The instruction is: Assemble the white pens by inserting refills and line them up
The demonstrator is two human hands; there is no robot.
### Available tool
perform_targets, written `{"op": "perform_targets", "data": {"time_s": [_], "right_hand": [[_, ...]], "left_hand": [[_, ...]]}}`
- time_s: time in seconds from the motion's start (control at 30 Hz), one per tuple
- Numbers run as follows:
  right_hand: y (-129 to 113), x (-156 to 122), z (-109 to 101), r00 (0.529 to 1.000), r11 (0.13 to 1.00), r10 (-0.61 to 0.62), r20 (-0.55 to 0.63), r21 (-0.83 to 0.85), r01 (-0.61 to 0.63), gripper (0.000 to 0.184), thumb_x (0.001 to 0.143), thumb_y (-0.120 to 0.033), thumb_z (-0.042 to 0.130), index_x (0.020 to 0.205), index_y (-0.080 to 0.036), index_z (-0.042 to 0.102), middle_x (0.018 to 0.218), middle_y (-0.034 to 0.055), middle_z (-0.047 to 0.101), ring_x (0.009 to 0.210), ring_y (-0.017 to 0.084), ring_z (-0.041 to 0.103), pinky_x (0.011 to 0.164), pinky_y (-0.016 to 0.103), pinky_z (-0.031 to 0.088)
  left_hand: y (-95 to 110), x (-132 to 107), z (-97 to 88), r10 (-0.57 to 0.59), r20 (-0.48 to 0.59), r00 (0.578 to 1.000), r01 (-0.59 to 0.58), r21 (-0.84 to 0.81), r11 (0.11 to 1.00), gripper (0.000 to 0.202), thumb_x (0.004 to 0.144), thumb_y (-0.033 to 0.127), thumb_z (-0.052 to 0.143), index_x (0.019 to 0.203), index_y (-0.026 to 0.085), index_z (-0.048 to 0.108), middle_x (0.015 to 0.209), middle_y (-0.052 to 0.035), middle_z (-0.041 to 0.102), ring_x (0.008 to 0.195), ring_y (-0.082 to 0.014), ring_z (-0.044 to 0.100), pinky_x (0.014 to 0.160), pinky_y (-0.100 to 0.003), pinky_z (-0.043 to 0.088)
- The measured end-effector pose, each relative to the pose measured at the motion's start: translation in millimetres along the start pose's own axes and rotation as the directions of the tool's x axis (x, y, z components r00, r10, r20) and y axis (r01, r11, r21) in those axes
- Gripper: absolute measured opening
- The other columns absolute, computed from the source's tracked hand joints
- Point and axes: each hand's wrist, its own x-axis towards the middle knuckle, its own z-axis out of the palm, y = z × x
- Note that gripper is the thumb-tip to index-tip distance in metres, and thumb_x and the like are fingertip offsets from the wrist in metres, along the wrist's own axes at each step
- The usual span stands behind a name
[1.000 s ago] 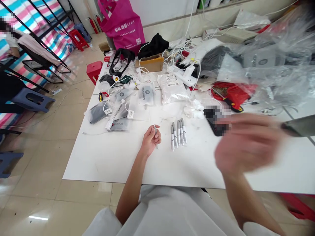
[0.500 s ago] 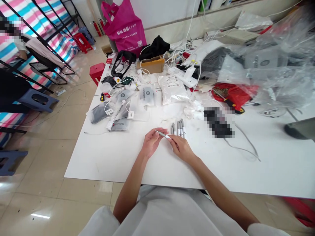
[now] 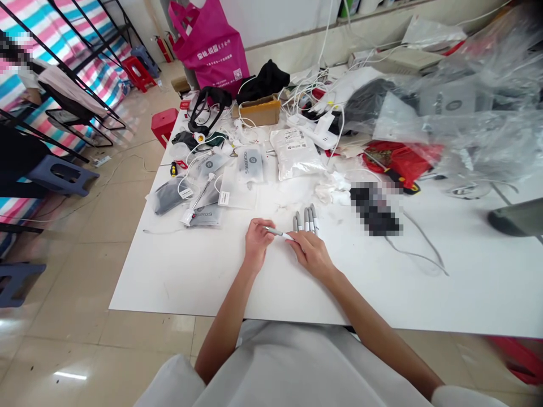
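Over the front part of the white table point(image 3: 190, 277), a marker point(image 3: 279, 233) with a grey cap and white barrel points leftward. My right hand point(image 3: 311, 251) is closed around its barrel end and hides that part. At the capped end, my left hand point(image 3: 257, 243) has its fingers curled in and pinches the cap tip. Just beyond my right hand, several similar grey-and-white markers point(image 3: 306, 219) lie side by side in a row. Their lower ends are partly covered by the hand.
Packaged pouches point(image 3: 250, 164) and a white plastic parcel point(image 3: 294, 154) lie farther back. A tangle of white cables point(image 3: 307, 93) and a pink bag point(image 3: 216, 51) are behind. Clear plastic wrapping point(image 3: 479, 113) and a red bag with a screwdriver point(image 3: 399, 161) sit right.
My left hand's fingers, stretched out behind the marker before, have curled in to its capped end. The right hand keeps its hold, and the view has shifted slightly.
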Motion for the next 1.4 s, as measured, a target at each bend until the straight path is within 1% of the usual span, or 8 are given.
{"op": "perform_targets", "data": {"time_s": [0.07,0.23,0.33,0.67,0.83,0.97,1.23,1.4], "right_hand": [[0.7,1.0,-0.5,1.000,1.000,0.015,-0.026,0.001,-0.015,0.019,0.109,-0.021,0.055,0.125,-0.021,0.065,0.087,0.0059,0.069,0.075,0.021,0.062,0.072,0.034,0.050],[2.0,0.2,2.1,0.999,1.000,0.018,-0.038,0.002,-0.018,0.025,0.108,-0.022,0.057,0.131,-0.022,0.065,0.084,0.0041,0.067,0.072,0.020,0.059,0.070,0.034,0.050],[1.5,0.5,1.7,0.998,0.999,0.036,-0.043,-0.002,-0.036,0.029,0.108,-0.022,0.057,0.135,-0.021,0.065,0.083,0.0039,0.065,0.071,0.020,0.058,0.069,0.034,0.050],[5.7,-1.4,4.6,0.994,0.995,0.098,-0.045,0.022,-0.097,0.019,0.109,-0.024,0.052,0.123,-0.024,0.064,0.110,0.0115,0.074,0.088,0.025,0.069,0.076,0.038,0.054],[5.9,-4.4,7.2,0.992,0.993,0.120,-0.050,-0.009,-0.121,0.022,0.107,-0.029,0.058,0.128,-0.024,0.062,0.094,0.0080,0.073,0.074,0.024,0.063,0.070,0.038,0.052],[5.9,-2.2,7.0,0.998,0.997,0.045,-0.038,-0.060,-0.047,0.028,0.108,-0.022,0.053,0.135,-0.024,0.063,0.104,0.0104,0.072,0.090,0.026,0.068,0.077,0.040,0.053],[8.6,-2.9,6.0,0.992,0.994,0.087,-0.095,-0.065,-0.093,0.026,0.108,-0.026,0.052,0.132,-0.024,0.063,0.115,0.0149,0.071,0.101,0.029,0.070,0.082,0.042,0.056],[8.8,-3.2,2.7,0.995,0.985,0.087,-0.039,-0.148,-0.092,0.036,0.106,-0.021,0.053,0.139,-0.029,0.064,0.110,0.0110,0.070,0.094,0.027,0.068,0.081,0.043,0.050]], "left_hand": [[1.2,-0.1,1.6,-0.060,0.062,0.996,0.060,0.007,0.998,0.055,0.076,0.046,0.097,0.119,0.022,0.073,0.112,-0.0103,0.079,0.101,-0.0225,0.074,0.091,-0.036,0.055],[2.1,1.2,1.3,-0.040,0.020,0.999,0.038,0.068,0.997,0.050,0.075,0.038,0.099,0.117,0.020,0.077,0.091,-0.0026,0.074,0.080,-0.0135,0.067,0.081,-0.028,0.051],[4.3,0.8,0.7,-0.060,0.084,0.995,0.058,0.025,0.998,0.055,0.079,0.040,0.096,0.128,0.023,0.076,0.116,-0.0081,0.076,0.100,-0.0188,0.071,0.088,-0.031,0.053],[0.1,-0.8,4.0,-0.044,0.045,0.998,0.040,0.072,0.997,0.035,0.083,0.042,0.092,0.090,0.019,0.067,0.100,-0.0088,0.081,0.086,-0.0176,0.072,0.082,-0.033,0.053],[0.5,-1.2,5.0,-0.037,0.040,0.999,0.031,0.130,0.991,0.032,0.085,0.040,0.091,0.104,0.020,0.072,0.096,-0.0080,0.083,0.081,-0.0165,0.071,0.081,-0.033,0.053],[1.3,-1.5,5.1,-0.008,0.016,1.000,0.004,0.206,0.979,0.030,0.088,0.044,0.087,0.100,0.019,0.080,0.099,-0.0090,0.082,0.079,-0.0161,0.070,0.080,-0.033,0.054],[0.2,-2.5,8.0,-0.058,-0.007,0.998,0.059,0.156,0.986,0.049,0.092,0.056,0.080,0.084,0.021,0.047,0.096,-0.0120,0.084,0.075,-0.0196,0.077,0.065,-0.030,0.049],[2.5,-0.2,4.6,-0.041,-0.031,0.999,0.045,0.145,0.988,0.045,0.095,0.057,0.076,0.091,0.020,0.052,0.102,-0.0137,0.084,0.076,-0.0201,0.079,0.066,-0.031,0.051]]}}
